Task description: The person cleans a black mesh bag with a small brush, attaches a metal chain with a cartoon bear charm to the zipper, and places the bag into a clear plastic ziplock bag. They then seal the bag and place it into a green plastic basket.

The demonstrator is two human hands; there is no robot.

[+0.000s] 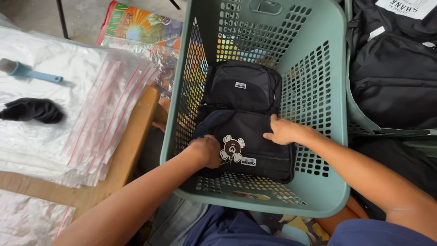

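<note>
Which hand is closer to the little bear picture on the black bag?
Left. The left hand rests on the near black bag right beside the bear patch, touching its edge. The right hand presses the same bag farther off, up and to the patch's right.

Head view, steeply downward, close.

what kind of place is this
Probably a small packing area for bags. Both hands reach into a green basket holding black bags, more black bags fill another basket, and clear zip bags lie stacked alongside.
</note>
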